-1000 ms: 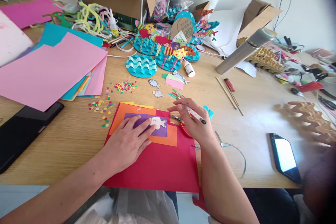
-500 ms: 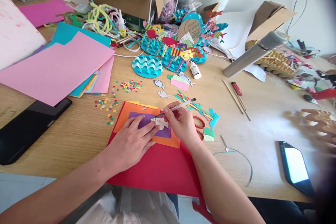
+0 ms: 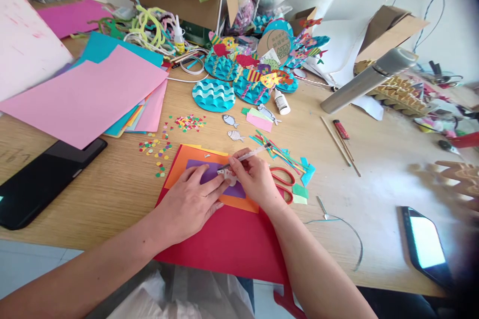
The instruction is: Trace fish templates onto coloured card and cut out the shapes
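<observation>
Fingers spread, my left hand [image 3: 194,202] presses a small white paper fish [image 3: 228,176] flat onto a purple sheet [image 3: 236,191]. My right hand [image 3: 254,178] pinches a slim pen [image 3: 247,155], its tip at the upper left edge of the fish. Under the purple sheet lies an orange sheet [image 3: 174,170], and below that a large red sheet [image 3: 232,244]. Part of the fish is hidden by my fingers. Red-handled scissors [image 3: 283,176] lie just right of my right hand, their blades out of sight.
Paper strips [image 3: 279,148], two cut-out fish [image 3: 230,120] and confetti [image 3: 189,122] lie beyond my hands. Coloured sheets [image 3: 86,94] and a black phone [image 3: 48,179] are left; a grey bottle [image 3: 368,80] and another phone [image 3: 424,239] right. Blue wave crafts [image 3: 213,94] stand behind.
My right hand has shifted slightly left and down along the fish, with the pen still in it and its tip nearer the fish's head. The whole view has moved slightly.
</observation>
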The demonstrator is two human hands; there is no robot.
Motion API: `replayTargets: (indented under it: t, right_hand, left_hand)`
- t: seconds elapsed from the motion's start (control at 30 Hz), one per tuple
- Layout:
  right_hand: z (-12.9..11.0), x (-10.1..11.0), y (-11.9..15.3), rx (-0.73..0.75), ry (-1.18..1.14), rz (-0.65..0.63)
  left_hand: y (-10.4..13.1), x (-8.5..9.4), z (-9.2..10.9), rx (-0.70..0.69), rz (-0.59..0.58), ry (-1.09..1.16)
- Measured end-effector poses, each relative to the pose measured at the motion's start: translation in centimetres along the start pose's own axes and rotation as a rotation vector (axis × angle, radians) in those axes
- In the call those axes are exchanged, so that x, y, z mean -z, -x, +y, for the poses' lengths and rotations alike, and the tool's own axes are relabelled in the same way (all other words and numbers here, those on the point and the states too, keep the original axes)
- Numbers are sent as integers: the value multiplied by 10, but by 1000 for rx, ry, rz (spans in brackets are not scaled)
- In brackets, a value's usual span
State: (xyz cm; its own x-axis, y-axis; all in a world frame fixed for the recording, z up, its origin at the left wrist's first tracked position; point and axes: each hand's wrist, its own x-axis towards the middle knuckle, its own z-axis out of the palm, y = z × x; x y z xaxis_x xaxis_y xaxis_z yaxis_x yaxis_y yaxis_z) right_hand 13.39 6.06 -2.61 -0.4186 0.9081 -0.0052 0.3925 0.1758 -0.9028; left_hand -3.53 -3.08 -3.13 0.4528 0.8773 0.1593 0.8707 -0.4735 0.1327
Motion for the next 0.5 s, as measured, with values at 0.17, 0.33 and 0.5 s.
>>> replayTargets:
  t: [0.17, 0.33, 0.5]
  right_hand:
    - [-1, 0, 0, 2, 28, 3]
    - [1, 1, 0, 27, 50, 33]
    - [5, 3, 0, 11, 60, 66]
  left_hand:
    - [0, 0, 0, 0, -5, -7]
    - [0, -1, 0, -5, -2, -1]
    - [0, -2, 0, 2, 1, 2]
